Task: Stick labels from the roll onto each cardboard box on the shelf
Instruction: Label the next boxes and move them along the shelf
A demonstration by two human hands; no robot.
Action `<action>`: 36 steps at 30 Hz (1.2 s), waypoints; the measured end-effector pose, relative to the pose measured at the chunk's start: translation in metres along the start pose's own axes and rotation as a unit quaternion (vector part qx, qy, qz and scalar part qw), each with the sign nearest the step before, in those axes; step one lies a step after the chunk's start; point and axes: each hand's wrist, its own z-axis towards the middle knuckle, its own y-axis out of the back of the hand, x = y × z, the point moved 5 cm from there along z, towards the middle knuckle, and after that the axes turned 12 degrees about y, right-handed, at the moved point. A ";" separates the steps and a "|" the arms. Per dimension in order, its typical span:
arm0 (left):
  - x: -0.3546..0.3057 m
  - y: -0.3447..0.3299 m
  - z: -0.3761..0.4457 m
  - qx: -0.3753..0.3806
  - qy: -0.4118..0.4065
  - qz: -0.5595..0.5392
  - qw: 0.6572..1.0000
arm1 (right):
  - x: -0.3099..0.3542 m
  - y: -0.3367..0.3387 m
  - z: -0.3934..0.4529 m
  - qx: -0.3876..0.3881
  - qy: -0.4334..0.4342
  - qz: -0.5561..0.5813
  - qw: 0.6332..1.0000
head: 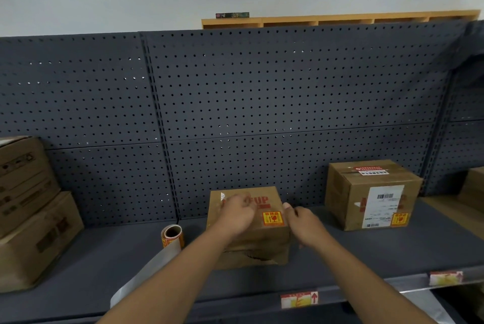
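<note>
Labels come next: our roll (172, 236) stands on the shelf (366, 250) just left of the middle box (248, 242), nearer our left hand (237, 215), curled empty against the box; our right hand (305, 221) grips its corner.

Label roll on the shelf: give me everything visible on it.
The label roll stands on the dark shelf, left of the middle box and apart from it. It has a brown cardboard core with its open end facing up and toward the camera, and yellow and red labels wound outside. A strip of pale backing paper trails off it toward the shelf's front edge. Neither hand touches it.
</note>
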 end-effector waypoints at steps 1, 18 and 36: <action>0.001 0.009 0.001 -0.031 -0.007 0.019 0.999 | 0.000 0.002 0.001 -0.011 0.002 0.005 1.000; 0.079 0.048 0.020 -0.022 0.112 -0.061 0.992 | 0.007 -0.016 0.030 -0.053 -0.013 0.175 0.983; 0.082 0.056 -0.006 0.014 -0.020 -0.183 0.983 | 0.012 -0.004 -0.005 -0.046 0.093 0.302 0.948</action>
